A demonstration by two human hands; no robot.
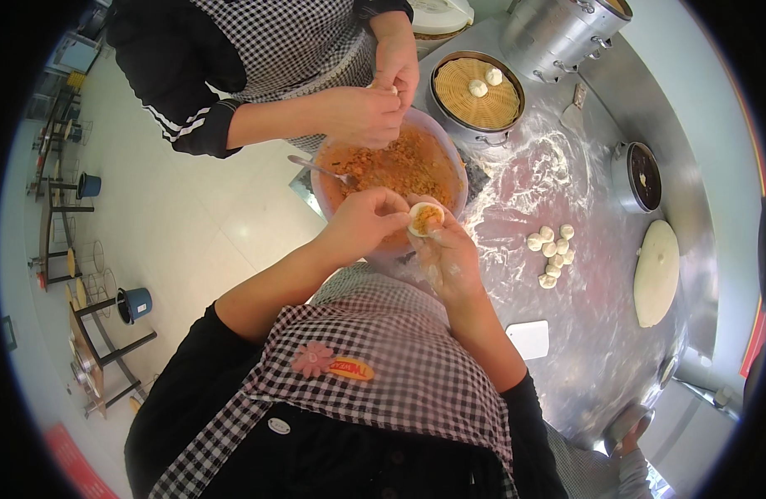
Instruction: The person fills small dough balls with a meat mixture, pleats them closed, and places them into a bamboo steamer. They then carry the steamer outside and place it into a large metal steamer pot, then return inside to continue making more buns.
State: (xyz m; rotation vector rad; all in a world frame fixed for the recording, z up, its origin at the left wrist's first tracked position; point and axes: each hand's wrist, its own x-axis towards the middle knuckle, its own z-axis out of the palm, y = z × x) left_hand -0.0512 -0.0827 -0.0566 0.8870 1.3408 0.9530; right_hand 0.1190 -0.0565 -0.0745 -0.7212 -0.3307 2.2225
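Note:
A round dough wrapper [418, 214] with orange-brown filling [427, 220] in its middle rests in the fingers of my right hand [448, 259], whose thumb presses on the filling. My left hand [364, 219] pinches the wrapper's left edge between thumb and fingertips. Both hands are above the near side of a large bowl [459, 187] of chopped filling [398, 165]. A metal spoon [314, 166] leans in that bowl with its handle over the left rim. Flour whitens my right palm.
Across the bowl, a co-worker's hands [364, 115] pinch a small piece of dough. A steamer [479, 93] holds two buns [486, 83]. On the floured metal table [507, 262] lie several dough pieces [554, 249], a white scraper [528, 340], a large dough slab [656, 274] and a round tin [635, 178].

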